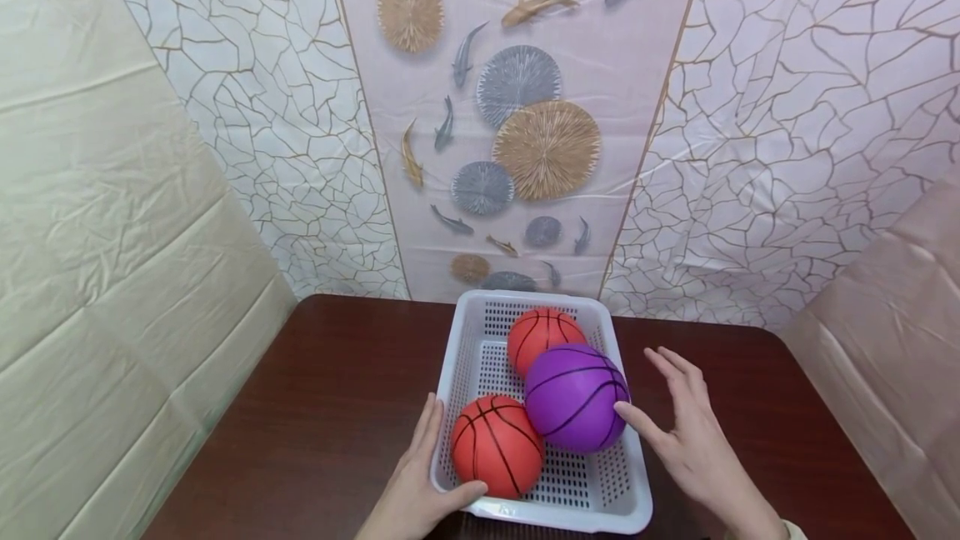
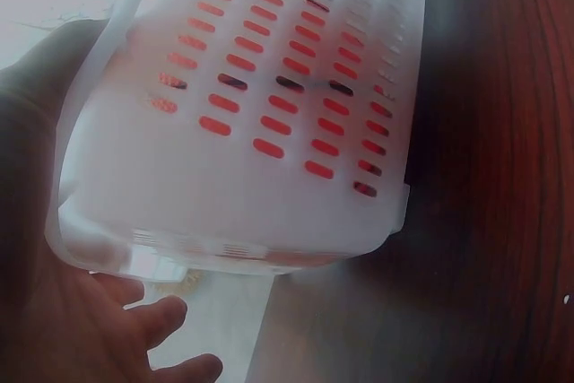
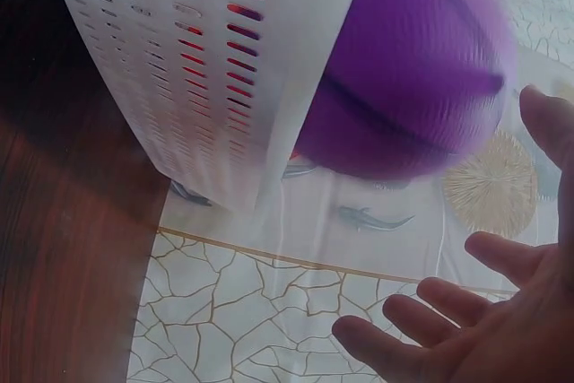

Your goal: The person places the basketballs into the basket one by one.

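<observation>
A white perforated plastic basket (image 1: 637, 477) holds a purple basketball (image 1: 576, 398) and two red ones. One red basketball (image 1: 498, 447) lies at the near left; the other red basketball (image 1: 546, 336) is toward the back, partly hidden behind the purple one. My left hand (image 1: 416, 473) is at the basket's near left corner, its thumb by the front rim and its extended fingers along the outside of the left wall. To the right of the basket, my right hand (image 1: 693, 440) has its fingers spread, thumb tip close to the purple ball. In the right wrist view the purple ball (image 3: 408, 69) rises above the rim.
The basket stands on a dark brown wooden table (image 1: 315, 407). Behind it hangs a patterned cloth (image 1: 540, 248) with fish and round motifs. Pale cloth walls (image 1: 97, 290) flank the table on both sides.
</observation>
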Demonstrator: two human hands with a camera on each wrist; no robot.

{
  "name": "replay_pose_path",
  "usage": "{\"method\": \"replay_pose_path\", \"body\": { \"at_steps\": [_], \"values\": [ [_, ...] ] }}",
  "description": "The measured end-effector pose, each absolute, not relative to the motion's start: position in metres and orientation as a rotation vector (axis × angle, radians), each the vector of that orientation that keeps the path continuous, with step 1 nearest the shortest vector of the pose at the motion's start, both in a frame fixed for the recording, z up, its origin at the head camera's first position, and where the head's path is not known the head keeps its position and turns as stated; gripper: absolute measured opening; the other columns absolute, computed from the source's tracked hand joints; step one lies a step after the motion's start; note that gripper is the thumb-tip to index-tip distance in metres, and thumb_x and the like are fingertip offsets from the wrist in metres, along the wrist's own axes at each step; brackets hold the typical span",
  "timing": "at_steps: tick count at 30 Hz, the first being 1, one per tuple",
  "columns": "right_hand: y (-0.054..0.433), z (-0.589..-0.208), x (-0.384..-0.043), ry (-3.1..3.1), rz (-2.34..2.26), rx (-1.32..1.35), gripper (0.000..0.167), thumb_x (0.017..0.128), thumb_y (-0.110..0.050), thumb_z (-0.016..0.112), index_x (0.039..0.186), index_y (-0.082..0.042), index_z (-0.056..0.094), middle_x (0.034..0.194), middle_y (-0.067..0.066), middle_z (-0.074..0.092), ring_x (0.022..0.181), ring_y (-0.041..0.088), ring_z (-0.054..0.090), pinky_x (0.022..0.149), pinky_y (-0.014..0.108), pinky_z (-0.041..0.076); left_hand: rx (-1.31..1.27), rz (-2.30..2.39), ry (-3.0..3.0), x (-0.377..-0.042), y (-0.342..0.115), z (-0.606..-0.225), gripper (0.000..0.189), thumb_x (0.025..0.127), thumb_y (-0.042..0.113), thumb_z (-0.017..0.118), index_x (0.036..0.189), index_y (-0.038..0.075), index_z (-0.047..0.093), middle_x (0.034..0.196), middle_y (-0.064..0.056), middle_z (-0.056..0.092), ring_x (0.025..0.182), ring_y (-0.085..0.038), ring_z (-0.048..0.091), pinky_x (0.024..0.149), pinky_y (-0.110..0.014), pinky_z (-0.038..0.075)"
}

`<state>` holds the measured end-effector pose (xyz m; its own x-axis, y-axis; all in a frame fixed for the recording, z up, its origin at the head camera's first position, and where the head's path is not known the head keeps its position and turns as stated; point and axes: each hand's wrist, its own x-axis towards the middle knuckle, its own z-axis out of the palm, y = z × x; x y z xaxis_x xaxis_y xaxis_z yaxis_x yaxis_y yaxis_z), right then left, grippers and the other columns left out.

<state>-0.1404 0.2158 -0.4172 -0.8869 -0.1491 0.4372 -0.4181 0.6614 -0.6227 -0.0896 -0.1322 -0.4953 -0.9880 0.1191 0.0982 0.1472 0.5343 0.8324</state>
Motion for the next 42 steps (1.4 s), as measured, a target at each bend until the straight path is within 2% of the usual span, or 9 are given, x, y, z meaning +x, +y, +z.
{"method": "replay_pose_path", "body": {
  "at_steps": [13,25,32,39,42],
  "values": [
    [0.225,-0.415,-0.137,-2.522,1.065,0.409,0.072,0.088,-0.025,0.074,0.149,-0.015,0.037,0.149,0.016,0.03,0.133,0.037,0.029,0.096,0.069,0.03,-0.255,-1.484,-2.73,-0.092,-0.13,-0.496,0.114,0.071,0.064,0.075,0.158,0.026,0.01,0.161,0.016,0.001,0.143,-0.029,0.021,0.103,-0.061,0.032],
    [0.241,-0.417,-0.136,-2.495,0.933,0.382,0.058,0.096,-0.02,0.061,0.148,-0.008,0.038,0.146,0.022,0.031,0.129,0.041,0.027,0.093,0.065,0.03,-0.26,-1.469,-2.758,-0.099,-0.127,-0.496,0.114,0.073,0.066,0.073,0.158,0.025,0.008,0.162,0.011,0.0,0.142,-0.034,0.024,0.099,-0.064,0.036],
    [0.252,-0.415,-0.138,-2.469,0.877,0.383,0.056,0.096,-0.019,0.062,0.146,-0.005,0.039,0.145,0.023,0.032,0.127,0.043,0.028,0.09,0.064,0.03,-0.267,-1.394,-2.769,-0.101,-0.128,-0.496,0.114,0.074,0.065,0.072,0.158,0.02,0.009,0.163,0.005,0.001,0.141,-0.039,0.025,0.099,-0.066,0.034],
    [0.261,-0.415,-0.136,-2.511,0.88,0.343,0.058,0.097,-0.022,0.061,0.147,-0.004,0.038,0.146,0.024,0.03,0.127,0.047,0.027,0.09,0.068,0.029,-0.248,-1.408,-2.79,-0.103,-0.128,-0.496,0.115,0.073,0.067,0.072,0.158,0.023,0.007,0.163,0.007,-0.001,0.142,-0.037,0.022,0.1,-0.067,0.033],
    [0.265,-0.413,-0.138,-2.526,0.88,0.351,0.058,0.097,-0.023,0.06,0.147,-0.004,0.037,0.148,0.025,0.029,0.129,0.048,0.026,0.094,0.07,0.026,-0.237,-1.424,-2.783,-0.102,-0.129,-0.495,0.115,0.075,0.065,0.072,0.157,0.027,0.002,0.163,0.002,0.0,0.144,-0.035,0.016,0.103,-0.067,0.028]
  ]
}}
